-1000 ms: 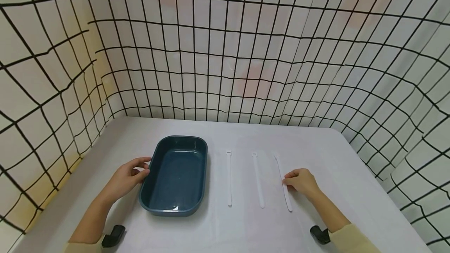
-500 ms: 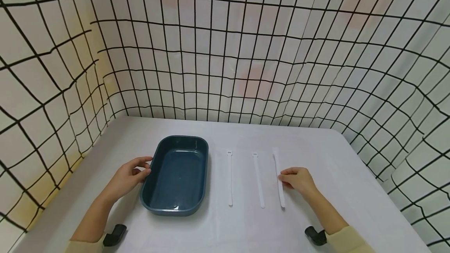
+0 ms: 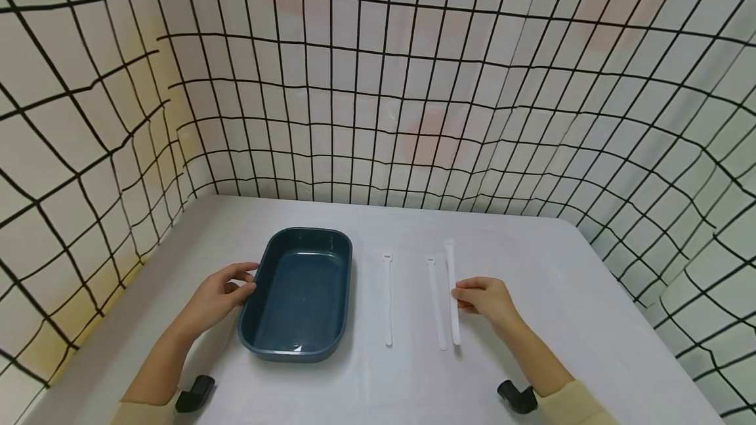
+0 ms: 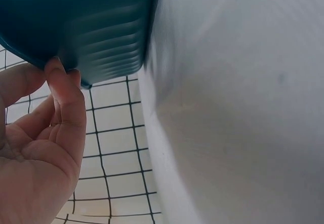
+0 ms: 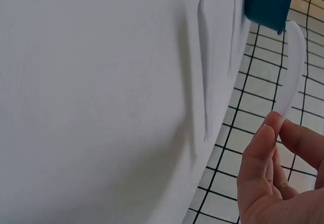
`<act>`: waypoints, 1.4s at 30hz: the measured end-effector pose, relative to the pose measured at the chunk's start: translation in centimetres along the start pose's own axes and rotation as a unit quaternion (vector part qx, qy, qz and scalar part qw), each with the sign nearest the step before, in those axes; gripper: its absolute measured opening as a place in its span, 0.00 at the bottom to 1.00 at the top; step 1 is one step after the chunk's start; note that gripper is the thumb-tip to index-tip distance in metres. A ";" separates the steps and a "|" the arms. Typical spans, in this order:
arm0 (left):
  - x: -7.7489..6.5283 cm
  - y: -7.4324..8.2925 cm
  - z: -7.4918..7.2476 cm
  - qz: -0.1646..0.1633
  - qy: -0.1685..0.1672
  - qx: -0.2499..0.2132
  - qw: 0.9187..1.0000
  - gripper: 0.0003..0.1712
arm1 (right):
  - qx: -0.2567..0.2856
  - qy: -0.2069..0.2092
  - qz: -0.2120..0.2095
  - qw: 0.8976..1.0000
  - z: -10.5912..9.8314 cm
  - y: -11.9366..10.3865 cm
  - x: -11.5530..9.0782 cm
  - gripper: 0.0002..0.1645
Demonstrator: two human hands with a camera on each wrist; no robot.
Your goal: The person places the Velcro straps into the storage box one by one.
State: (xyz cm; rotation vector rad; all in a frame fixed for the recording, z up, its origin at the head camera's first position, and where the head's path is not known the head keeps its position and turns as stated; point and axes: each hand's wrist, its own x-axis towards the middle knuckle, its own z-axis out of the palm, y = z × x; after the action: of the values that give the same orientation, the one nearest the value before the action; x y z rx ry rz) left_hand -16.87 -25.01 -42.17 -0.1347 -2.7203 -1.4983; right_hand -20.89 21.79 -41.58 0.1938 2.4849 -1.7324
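Observation:
My right hand (image 3: 487,303) pinches a white cable strap (image 3: 452,267) between thumb and fingertips. The strap is held off the table; in the right wrist view its free end (image 5: 292,67) curves upward. Just left of it lies a second white cable strap (image 3: 437,307) with a slotted head. A third white cable strap (image 3: 388,300) lies farther left, beside a dark teal plastic tray (image 3: 348,281). At the tray's left side, my left hand (image 3: 215,297) pinches the rim with thumb and fingertips, as the left wrist view shows. No thing shows inside the tray.
A white cloth-covered table (image 3: 520,241) bears everything. Black wire mesh (image 3: 366,117) over pale walls stands at the back and both sides. Each wrist wears a black device (image 3: 195,394).
My right hand has lifted the rightmost strap off the table and moved it left, close beside the middle strap. The left hand stays at the tray's rim.

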 end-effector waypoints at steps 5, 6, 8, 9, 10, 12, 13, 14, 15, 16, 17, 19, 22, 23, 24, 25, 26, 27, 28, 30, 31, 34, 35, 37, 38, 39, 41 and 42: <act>0.0 0.0 0.0 -0.001 -0.001 -0.001 1.000 0.25 | 0.017 -0.009 0.000 1.000 0.9 -0.4 -0.1 0.19; 0.0 0.0 0.0 0.000 0.000 -0.001 1.000 0.25 | 0.021 -0.010 0.000 1.000 1.1 -0.5 -0.1 0.19; -0.1 0.0 -0.1 0.001 0.001 -0.001 1.000 0.24 | 0.026 -0.013 0.002 1.000 1.4 -0.7 -0.1 0.19; -0.1 0.0 -0.1 0.001 0.001 -0.002 1.000 0.24 | 0.028 -0.015 0.002 0.999 1.6 -0.7 -0.1 0.19; -0.1 0.0 -0.1 0.002 0.001 -0.001 1.000 0.24 | 0.030 -0.017 0.002 0.999 1.8 -0.8 0.0 0.18; -0.1 0.1 -0.1 0.002 0.002 -0.002 1.000 0.24 | 0.034 -0.020 0.001 0.999 2.2 -0.9 0.0 0.18; -0.1 0.1 -0.1 0.002 0.002 -0.003 1.000 0.24 | 0.035 -0.024 0.000 0.999 2.4 -0.9 0.1 0.18; 0.0 0.1 0.0 0.002 0.001 -0.004 1.000 0.24 | 0.037 -0.026 0.000 0.999 2.6 -0.9 0.1 0.18; 0.0 0.1 0.0 0.002 0.001 -0.005 1.000 0.24 | 0.041 -0.028 0.001 0.999 2.8 -1.0 0.2 0.17; 0.0 0.1 0.0 0.001 0.001 -0.004 1.000 0.24 | 0.044 -0.029 0.001 0.999 2.9 -1.0 0.2 0.17; 0.0 0.0 0.0 0.001 0.001 -0.005 1.000 0.24 | 0.047 -0.033 0.001 0.998 3.1 -1.1 0.2 0.17; 0.0 0.0 0.0 0.000 0.001 -0.005 1.000 0.24 | 0.049 -0.037 0.001 0.998 3.5 -1.2 0.1 0.17; 0.0 -0.1 0.1 -0.002 0.001 -0.006 1.000 0.24 | 0.051 -0.039 0.000 0.998 4.0 -1.4 0.1 0.16; 0.0 -0.1 0.1 -0.002 0.001 -0.006 1.000 0.24 | 0.051 -0.040 0.000 0.998 4.2 -1.5 0.1 0.16; 0.0 -0.1 0.1 -0.002 0.001 -0.006 1.000 0.24 | 0.052 -0.039 0.001 0.998 4.4 -1.5 0.2 0.16; -0.1 -0.1 0.0 -0.001 0.001 -0.006 1.000 0.24 | 0.055 -0.039 0.001 0.998 4.6 -1.5 0.3 0.15; -0.1 -0.1 0.0 0.000 0.002 -0.006 1.000 0.24 | 0.057 -0.040 0.000 0.998 4.8 -1.5 0.5 0.15; -0.1 -0.1 0.0 0.000 0.002 -0.006 1.000 0.24 | 0.060 -0.040 0.000 0.997 5.0 -1.6 0.6 0.14; -0.1 -0.1 0.0 0.001 0.002 -0.005 1.000 0.24 | 0.062 -0.040 0.001 0.997 5.3 -1.7 0.7 0.14; -0.1 0.0 -0.1 0.002 0.002 -0.005 1.000 0.24 | 0.065 -0.042 0.000 0.997 5.8 -2.0 0.9 0.13; -0.1 0.0 -0.1 0.004 0.003 -0.005 1.000 0.24 | 0.067 -0.043 0.000 0.997 6.1 -2.1 0.9 0.13; 0.0 0.0 -0.1 0.006 0.002 -0.008 1.000 0.24 | 0.067 -0.047 0.001 0.997 7.0 -2.8 1.0 0.12; 0.0 0.0 -0.1 0.007 0.002 -0.010 1.000 0.24 | 0.067 -0.050 0.000 0.996 7.3 -3.0 1.0 0.12; 0.0 0.0 -0.1 0.008 0.002 -0.013 1.000 0.24 | 0.069 -0.056 -0.001 0.996 7.8 -3.4 1.0 0.12; 0.0 0.0 0.0 0.008 0.002 -0.015 1.000 0.24 | 0.071 -0.059 -0.001 0.996 8.1 -3.6 1.0 0.12; 0.1 0.0 0.0 0.008 0.002 -0.014 1.000 0.24 | 0.073 -0.062 -0.002 0.995 8.3 -3.8 0.9 0.13; 0.1 -0.1 0.0 0.007 0.004 -0.013 1.000 0.24 | 0.078 -0.067 -0.002 0.995 8.8 -4.1 0.8 0.13; 0.0 -0.1 -0.1 0.006 0.004 -0.012 1.000 0.24 | 0.082 -0.069 -0.002 0.994 9.0 -4.3 0.8 0.13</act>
State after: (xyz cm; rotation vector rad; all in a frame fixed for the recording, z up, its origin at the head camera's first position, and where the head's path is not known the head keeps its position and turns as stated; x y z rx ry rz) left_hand -16.92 -25.10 -42.20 -0.1451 -2.6910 -1.5250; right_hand -22.23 11.88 -40.89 0.0792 2.2503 -1.8832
